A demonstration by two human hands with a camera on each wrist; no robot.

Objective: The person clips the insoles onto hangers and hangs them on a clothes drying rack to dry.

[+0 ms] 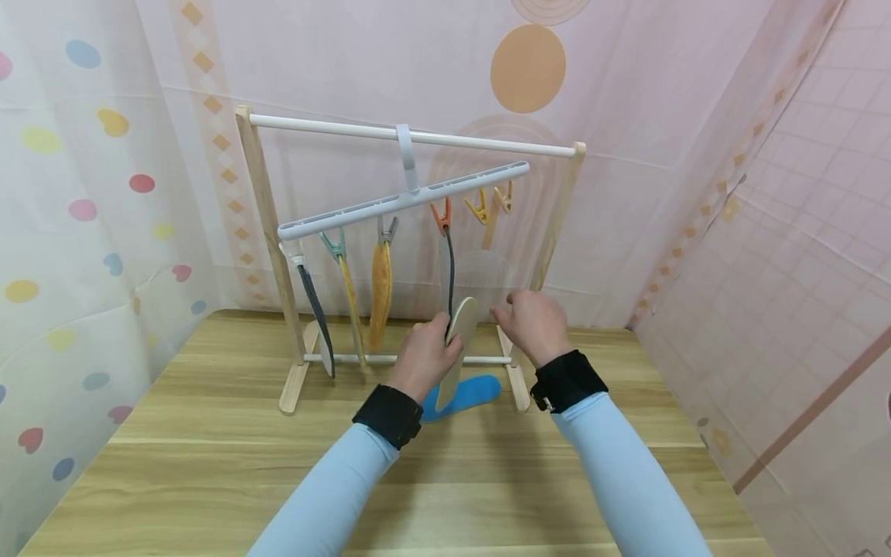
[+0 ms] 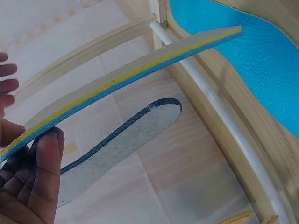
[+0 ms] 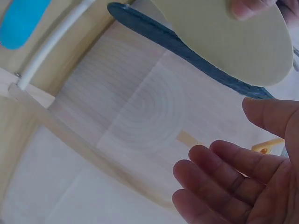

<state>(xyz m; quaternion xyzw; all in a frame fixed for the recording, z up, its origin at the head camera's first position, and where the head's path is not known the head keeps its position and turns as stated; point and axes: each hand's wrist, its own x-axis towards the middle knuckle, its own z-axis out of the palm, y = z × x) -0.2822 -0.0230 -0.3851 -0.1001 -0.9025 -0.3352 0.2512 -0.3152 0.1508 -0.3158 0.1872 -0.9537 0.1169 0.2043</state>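
Observation:
My left hand (image 1: 423,354) pinches a cream insole (image 1: 464,316) by its edge, thumb on one side and fingers on the other. Yellow and blue layers show along the edge of that insole (image 2: 126,77) in the left wrist view. To its right my right hand (image 1: 537,323) is raised and holds nothing; its fingers (image 3: 224,163) are loosely bent in the right wrist view. Just behind the cream insole, a dark-edged insole (image 1: 451,267) hangs from an orange clip (image 1: 442,216) on a grey hanger (image 1: 376,207). A bright blue insole (image 1: 480,391) lies on the table below.
The tilted hanger hooks over the white top bar (image 1: 487,141) of a wooden rack. Left on it hang a dark insole (image 1: 316,313) and yellowish insoles (image 1: 380,298). Two clips, one yellow (image 1: 477,207) and one pale (image 1: 504,199), hold nothing at its right. Printed curtains surround the wooden table (image 1: 209,464).

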